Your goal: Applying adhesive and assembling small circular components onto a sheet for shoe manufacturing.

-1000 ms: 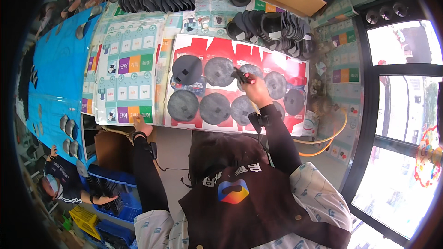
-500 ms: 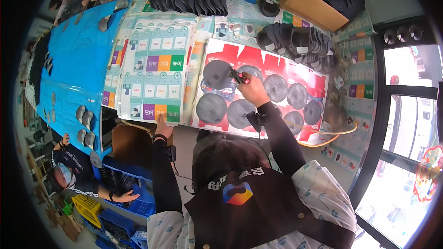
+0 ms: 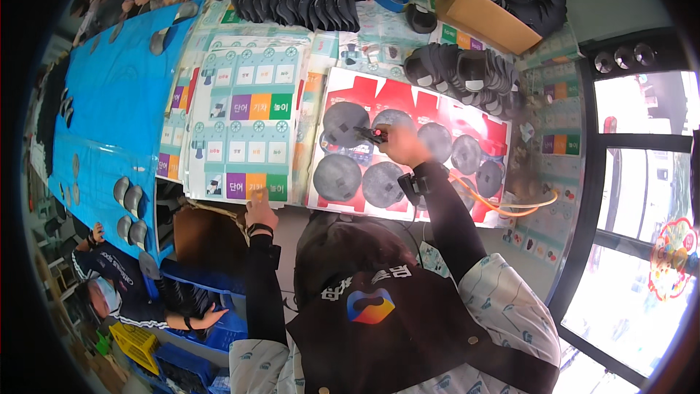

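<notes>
Right hand (image 3: 403,144) wrapped round a dark tool (image 3: 373,133), a grey disc (image 3: 344,118) at its tip, just left of the grip; more discs (image 3: 383,186) spread below and right on a red-and-white board (image 3: 456,109), finished or pending I can't tell. Left hand (image 3: 260,213), grip unreadable, sits lower left against printed sheets (image 3: 248,164). Farther left, blue table (image 3: 117,117); far right, bright window (image 3: 645,102).

The discs (image 3: 337,178) are grey, the board (image 3: 467,118) red-and-white.
</notes>
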